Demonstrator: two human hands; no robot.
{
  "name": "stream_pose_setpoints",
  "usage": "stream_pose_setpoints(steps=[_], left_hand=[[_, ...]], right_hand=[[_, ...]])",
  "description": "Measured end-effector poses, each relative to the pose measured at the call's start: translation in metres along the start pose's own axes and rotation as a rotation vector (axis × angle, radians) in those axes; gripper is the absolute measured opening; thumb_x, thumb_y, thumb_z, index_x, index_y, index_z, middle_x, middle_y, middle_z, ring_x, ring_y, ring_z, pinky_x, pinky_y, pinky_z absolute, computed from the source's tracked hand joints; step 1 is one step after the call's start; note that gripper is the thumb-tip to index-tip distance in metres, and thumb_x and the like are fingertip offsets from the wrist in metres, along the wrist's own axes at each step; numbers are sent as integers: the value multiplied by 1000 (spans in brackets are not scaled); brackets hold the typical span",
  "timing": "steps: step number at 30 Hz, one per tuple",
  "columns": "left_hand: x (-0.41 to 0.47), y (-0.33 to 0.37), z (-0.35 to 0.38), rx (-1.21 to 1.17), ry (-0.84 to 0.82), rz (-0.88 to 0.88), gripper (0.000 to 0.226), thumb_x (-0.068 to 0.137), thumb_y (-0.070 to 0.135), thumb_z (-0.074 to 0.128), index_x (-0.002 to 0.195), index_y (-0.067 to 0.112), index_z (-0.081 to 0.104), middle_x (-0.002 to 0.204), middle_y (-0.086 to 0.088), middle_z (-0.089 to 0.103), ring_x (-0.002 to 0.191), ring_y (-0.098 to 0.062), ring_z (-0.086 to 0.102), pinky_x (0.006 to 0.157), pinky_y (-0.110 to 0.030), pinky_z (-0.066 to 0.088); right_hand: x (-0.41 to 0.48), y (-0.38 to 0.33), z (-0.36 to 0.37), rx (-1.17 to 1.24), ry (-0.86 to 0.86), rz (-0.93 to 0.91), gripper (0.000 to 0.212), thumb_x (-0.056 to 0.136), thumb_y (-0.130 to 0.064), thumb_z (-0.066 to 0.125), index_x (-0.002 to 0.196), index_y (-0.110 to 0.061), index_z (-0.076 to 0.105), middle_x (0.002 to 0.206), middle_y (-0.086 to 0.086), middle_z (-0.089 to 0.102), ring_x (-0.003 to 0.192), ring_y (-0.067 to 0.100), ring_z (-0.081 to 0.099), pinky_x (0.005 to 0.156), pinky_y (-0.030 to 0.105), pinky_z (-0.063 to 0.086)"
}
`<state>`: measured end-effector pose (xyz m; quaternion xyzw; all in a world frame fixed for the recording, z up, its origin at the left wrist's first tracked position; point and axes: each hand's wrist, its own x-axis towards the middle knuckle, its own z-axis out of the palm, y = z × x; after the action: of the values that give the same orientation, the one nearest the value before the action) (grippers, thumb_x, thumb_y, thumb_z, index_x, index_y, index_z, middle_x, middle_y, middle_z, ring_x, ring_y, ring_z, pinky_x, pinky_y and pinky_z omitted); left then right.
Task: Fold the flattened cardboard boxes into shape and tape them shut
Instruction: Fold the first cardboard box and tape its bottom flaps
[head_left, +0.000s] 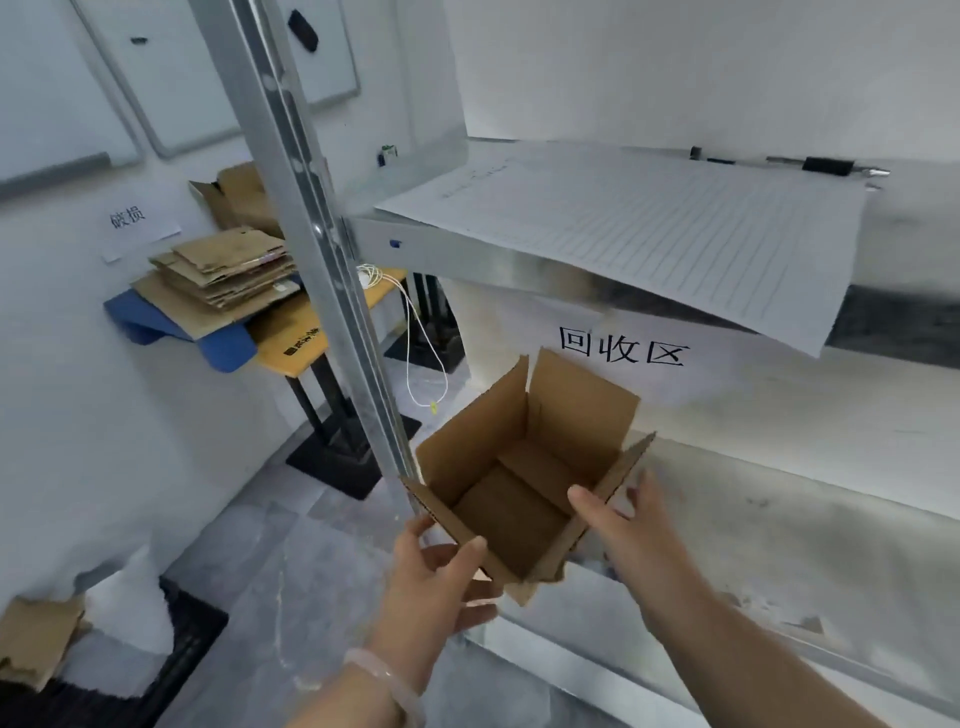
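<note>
Cardboard box (519, 488) squared up, mouth open, top flaps standing. It is held at the near left corner of the lower shelf (779, 519), just beside the upright post (311, 249); resting or hovering, cannot tell. Left hand (436, 582) grip pinches the near flap, thumb on top. Right hand (623, 514) grip clasps the right wall, thumb inside. Likely bracing opposite sides to hold it square. Flattened boxes (228, 270) sit stacked on the bench (306, 338) behind.

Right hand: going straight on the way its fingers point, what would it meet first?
The cardboard box, whose right wall the right hand grips; behind it probably the labelled white sheet, depth unclear.
</note>
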<state>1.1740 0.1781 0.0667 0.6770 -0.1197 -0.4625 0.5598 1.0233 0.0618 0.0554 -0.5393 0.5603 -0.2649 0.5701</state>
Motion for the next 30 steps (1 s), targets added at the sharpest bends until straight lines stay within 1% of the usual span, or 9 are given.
stream_pose_setpoints(steps=[3, 7, 10, 12, 16, 19, 22, 27, 30], left_hand=[[6, 2, -14, 84, -152, -51, 46, 85, 29, 71, 121, 27, 42, 110, -10, 61, 81, -30, 72, 77, -50, 59], [21, 1, -36, 430, -284, 96, 27, 88, 36, 66, 112, 32, 53, 114, 7, 62, 93, -13, 67, 83, -36, 58], [31, 2, -52, 603, -343, 254, 26, 90, 34, 63, 115, 37, 56, 118, 17, 58, 97, 1, 60, 64, -10, 51], [39, 2, -57, 641, -380, 328, 33, 90, 34, 63, 120, 40, 52, 122, 19, 54, 106, 4, 54, 71, -7, 48], [52, 2, -59, 725, -440, 452, 43, 90, 35, 63, 126, 47, 44, 126, 33, 41, 122, 1, 44, 105, -26, 41], [58, 2, -61, 899, -414, 628, 47, 91, 35, 61, 133, 43, 41, 129, 26, 41, 122, 1, 40, 105, -15, 34], [59, -6, -66, 973, -319, 768, 49, 88, 32, 64, 133, 40, 44, 131, 21, 38, 121, 0, 37, 109, -24, 37], [52, -23, -81, 776, 30, 610, 82, 82, 19, 74, 147, 33, 25, 140, 14, 21, 131, -9, 24, 114, -36, 25], [62, -26, -86, 700, -41, 541, 100, 81, 17, 74, 152, 33, 5, 153, 18, 7, 144, -14, 17, 116, -45, 27]], right_hand=[[-12, -1, 24, -82, -87, 24, 77, 82, -42, 73, 140, -48, 23, 111, -24, 46, 114, 20, 57, 99, 48, 50], [1, -7, 39, -78, -26, 14, 59, 77, -31, 56, 130, -52, 39, 119, -16, 60, 99, 18, 66, 84, 48, 58], [4, -20, 46, -70, -27, -10, 42, 93, -22, 44, 127, -47, 47, 104, -9, 67, 90, 19, 68, 73, 44, 61], [5, -27, 51, -31, -33, -30, 41, 102, -25, 40, 132, -52, 40, 112, -11, 63, 100, 19, 64, 84, 45, 58], [6, -28, 62, 148, -24, 6, 51, 104, -41, 39, 153, -39, 23, 136, -8, 53, 124, 19, 53, 109, 48, 41], [4, -24, 65, 151, -21, 0, 47, 103, -42, 42, 149, -38, 33, 123, -15, 60, 118, 15, 57, 108, 46, 43], [-4, -18, 64, 140, -38, 21, 20, 104, -34, 42, 115, -49, 51, 94, -18, 71, 101, 10, 65, 96, 43, 52], [-17, 0, 74, 107, -16, 73, 31, 103, -43, 42, 133, -35, 46, 113, -11, 62, 114, 17, 58, 106, 45, 44], [-20, 15, 81, 80, 7, 115, 26, 103, -47, 38, 124, -36, 46, 122, -9, 60, 120, 17, 54, 111, 47, 40]])
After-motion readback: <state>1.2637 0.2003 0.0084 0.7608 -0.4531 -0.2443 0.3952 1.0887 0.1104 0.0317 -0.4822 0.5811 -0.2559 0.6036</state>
